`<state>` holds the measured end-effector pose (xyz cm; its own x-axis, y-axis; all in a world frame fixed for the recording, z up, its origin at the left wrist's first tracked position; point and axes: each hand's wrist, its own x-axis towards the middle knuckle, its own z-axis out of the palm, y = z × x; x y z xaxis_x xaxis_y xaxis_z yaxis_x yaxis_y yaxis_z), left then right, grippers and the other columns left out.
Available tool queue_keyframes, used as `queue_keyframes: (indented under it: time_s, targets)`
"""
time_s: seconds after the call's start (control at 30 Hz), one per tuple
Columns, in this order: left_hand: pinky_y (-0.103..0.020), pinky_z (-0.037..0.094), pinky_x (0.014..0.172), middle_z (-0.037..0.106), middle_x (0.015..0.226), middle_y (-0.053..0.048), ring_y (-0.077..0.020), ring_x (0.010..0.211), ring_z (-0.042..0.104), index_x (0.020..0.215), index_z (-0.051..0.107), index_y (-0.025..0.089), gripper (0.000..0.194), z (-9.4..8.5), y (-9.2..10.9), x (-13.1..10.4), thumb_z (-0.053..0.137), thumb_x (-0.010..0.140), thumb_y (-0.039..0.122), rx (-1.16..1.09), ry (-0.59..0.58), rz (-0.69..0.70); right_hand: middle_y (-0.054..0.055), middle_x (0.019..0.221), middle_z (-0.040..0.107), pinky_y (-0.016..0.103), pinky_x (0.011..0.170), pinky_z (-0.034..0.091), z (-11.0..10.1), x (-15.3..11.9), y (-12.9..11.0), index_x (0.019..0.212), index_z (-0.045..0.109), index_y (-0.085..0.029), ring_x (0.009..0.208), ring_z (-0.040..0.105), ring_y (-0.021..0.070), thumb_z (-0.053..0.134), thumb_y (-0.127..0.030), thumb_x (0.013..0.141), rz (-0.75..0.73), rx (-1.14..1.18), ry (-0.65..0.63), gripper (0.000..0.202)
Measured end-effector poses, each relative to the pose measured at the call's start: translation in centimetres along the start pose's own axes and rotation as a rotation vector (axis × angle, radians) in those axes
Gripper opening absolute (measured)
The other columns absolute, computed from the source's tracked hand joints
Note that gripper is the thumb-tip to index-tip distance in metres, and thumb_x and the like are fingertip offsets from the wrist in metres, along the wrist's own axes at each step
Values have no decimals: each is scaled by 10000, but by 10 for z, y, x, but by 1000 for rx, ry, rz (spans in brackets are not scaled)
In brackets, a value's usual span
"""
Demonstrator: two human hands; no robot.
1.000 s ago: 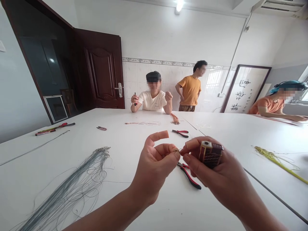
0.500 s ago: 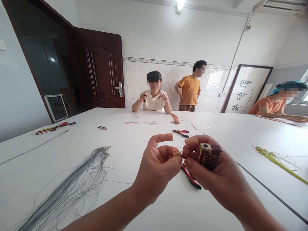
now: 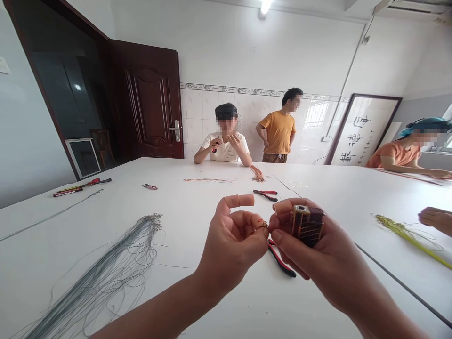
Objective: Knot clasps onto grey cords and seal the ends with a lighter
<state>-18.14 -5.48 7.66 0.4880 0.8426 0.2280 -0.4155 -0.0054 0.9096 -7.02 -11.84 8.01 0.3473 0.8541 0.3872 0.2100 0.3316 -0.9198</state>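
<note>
My left hand (image 3: 231,245) pinches a small dark metal-looking ring (image 3: 264,225) between thumb and index finger, close in front of me. Too little of it shows to name it better. In the palm of my right hand (image 3: 328,259) rests a dark lighter (image 3: 306,227) with gold wavy lines, its top end facing up. The right thumb and index tips meet close together right beside the ring, touching the left fingertips; what they pinch there is too small to tell. Below my hands, red-and-black pliers (image 3: 281,260) lie on the white table (image 3: 212,310), partly hidden by my fingers.
A bundle of grey cords (image 3: 116,256) spreads at left. Yellow-green cords (image 3: 399,228) lie at right, with another person's hand (image 3: 436,220) beside them. Farther off are more pliers (image 3: 266,194), small snips (image 3: 150,187) and orange cords (image 3: 257,174). A person (image 3: 226,146) sits opposite.
Another person's hand has come in from the right near the yellow-green cords. The lighter has turned slightly in my right hand. The person opposite has raised one hand towards the face.
</note>
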Motion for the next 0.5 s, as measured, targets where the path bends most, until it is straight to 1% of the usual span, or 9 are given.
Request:
queue_keyframes:
  time_s: [0.1,0.23,0.37,0.43,0.5]
  targets:
    - [-212,454,554,553,663,41,-78,591,501,994,452,213,382,-2,-2,0,668,688,137,49,-19,6,-32,737,590,160,354,310,0,0,-1,935,504,-231,438,430,48,612,-221,760,1,5,2,206]
    - [-223,445,573,553,674,44,-81,600,496,995,445,224,392,-3,-4,0,654,681,120,128,19,45,-31,717,592,160,363,334,-1,0,2,925,505,-229,445,447,57,610,-224,766,-50,-55,17,190]
    - [-234,442,611,555,698,41,-92,637,517,1000,443,229,414,-6,-5,-1,656,671,97,241,-38,59,-54,644,546,162,388,391,-2,2,9,910,502,-245,464,469,74,584,-206,785,-188,-212,13,155]
    - [-237,440,625,555,700,37,-99,657,521,1007,449,227,413,-6,-6,-1,656,674,97,282,-70,71,-59,650,534,165,388,391,-2,2,13,902,488,-256,459,454,72,565,-164,778,-279,-312,38,172]
    - [-239,434,619,551,690,38,-102,651,515,1003,459,228,395,-7,-7,-1,657,681,114,277,-73,78,-55,690,546,168,391,391,-2,2,16,896,465,-261,462,454,71,552,-123,760,-352,-362,60,212]
